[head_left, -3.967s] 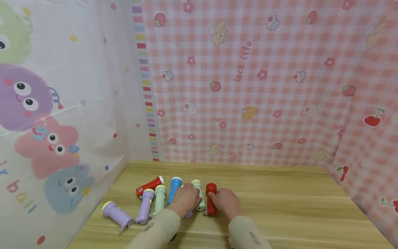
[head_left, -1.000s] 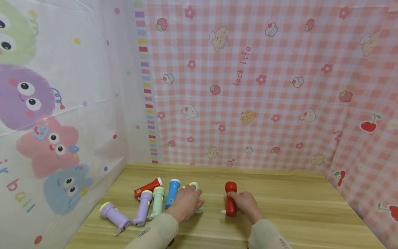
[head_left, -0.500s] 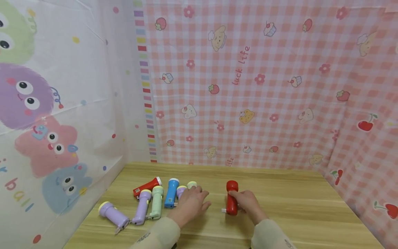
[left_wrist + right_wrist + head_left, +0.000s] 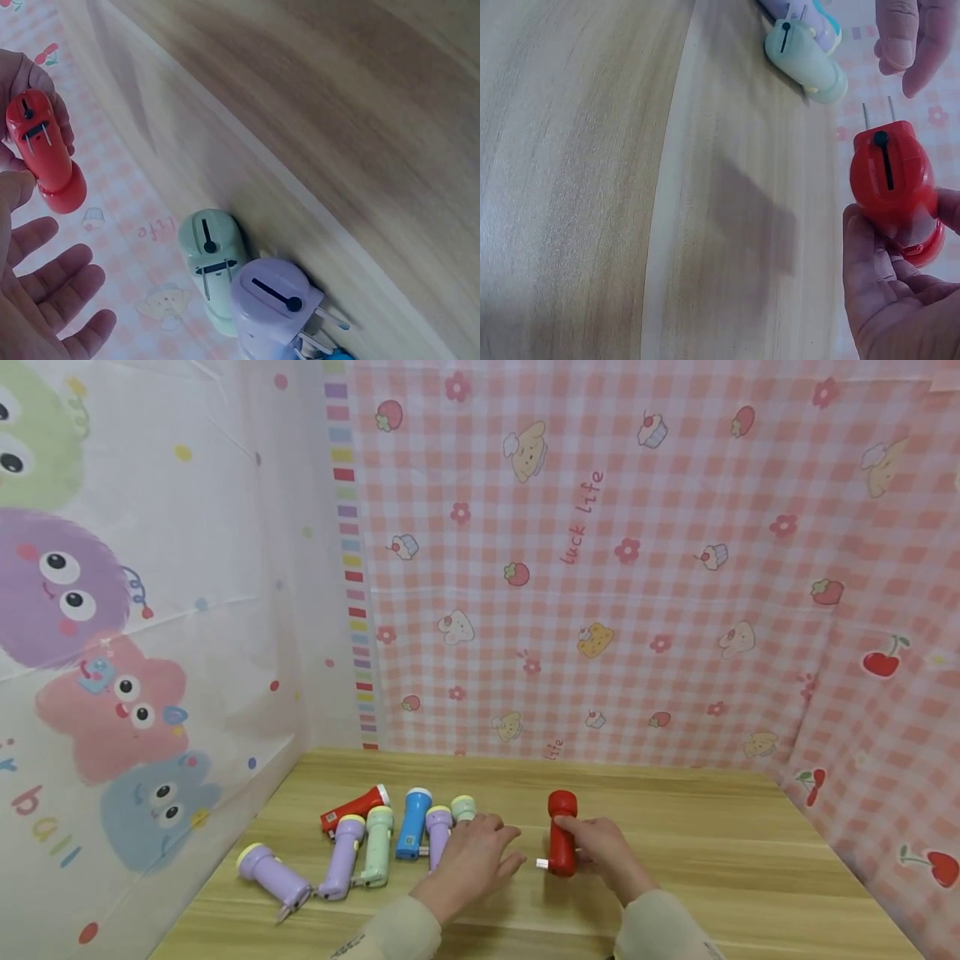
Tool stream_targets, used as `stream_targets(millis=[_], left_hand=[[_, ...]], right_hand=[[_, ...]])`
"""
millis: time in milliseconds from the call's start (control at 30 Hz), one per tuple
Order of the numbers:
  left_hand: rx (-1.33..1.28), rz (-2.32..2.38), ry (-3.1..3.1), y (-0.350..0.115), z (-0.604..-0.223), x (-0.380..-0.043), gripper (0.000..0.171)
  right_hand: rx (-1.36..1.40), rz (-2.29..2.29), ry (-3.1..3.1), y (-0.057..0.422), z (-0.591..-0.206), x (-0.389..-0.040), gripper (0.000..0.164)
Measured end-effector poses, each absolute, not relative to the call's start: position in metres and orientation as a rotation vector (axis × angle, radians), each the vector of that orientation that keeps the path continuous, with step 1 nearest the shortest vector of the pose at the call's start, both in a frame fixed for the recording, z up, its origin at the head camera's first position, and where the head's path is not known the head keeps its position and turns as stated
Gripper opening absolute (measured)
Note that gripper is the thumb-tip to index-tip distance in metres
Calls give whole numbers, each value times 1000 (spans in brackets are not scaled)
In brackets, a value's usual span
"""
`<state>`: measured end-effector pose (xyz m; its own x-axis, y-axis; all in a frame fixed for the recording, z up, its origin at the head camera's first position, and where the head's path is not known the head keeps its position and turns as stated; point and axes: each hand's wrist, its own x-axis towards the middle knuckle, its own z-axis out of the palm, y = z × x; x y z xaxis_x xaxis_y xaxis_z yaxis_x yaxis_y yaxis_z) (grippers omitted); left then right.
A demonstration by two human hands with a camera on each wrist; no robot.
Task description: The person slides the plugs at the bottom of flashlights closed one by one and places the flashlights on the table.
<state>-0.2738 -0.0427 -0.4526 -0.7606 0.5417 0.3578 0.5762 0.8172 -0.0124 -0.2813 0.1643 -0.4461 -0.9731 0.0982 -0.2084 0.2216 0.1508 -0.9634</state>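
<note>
My right hand grips a red flashlight between thumb and fingers, its head pointing away. Two thin metal plug prongs stick out from its tail end beside a black slider. In the right wrist view the flashlight's shadow falls on the tabletop. My left hand hovers to the left of it, fingers loosely spread and holding nothing. Partly behind that hand lie a purple flashlight and a pale green flashlight; their tail ends show in the left wrist view.
Left on the wooden table lie a blue flashlight, another red one with a white rim, another green one and two more purple ones, some with prongs folded out. A pink checked cloth hangs behind, a white printed sheet at left.
Over the four seconds, my right hand has carried the red flashlight right, away from the others. My left hand has come off the purple and green flashlights, shifting right towards the red one.
</note>
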Motion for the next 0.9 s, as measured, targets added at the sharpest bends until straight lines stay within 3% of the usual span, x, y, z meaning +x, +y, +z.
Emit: stream_targets(millis=[900], left_hand=[[-1074,-333,-2397,-33,-461,-264,38]], right_hand=[[244,-1968,2216,165,-435,-272,46]])
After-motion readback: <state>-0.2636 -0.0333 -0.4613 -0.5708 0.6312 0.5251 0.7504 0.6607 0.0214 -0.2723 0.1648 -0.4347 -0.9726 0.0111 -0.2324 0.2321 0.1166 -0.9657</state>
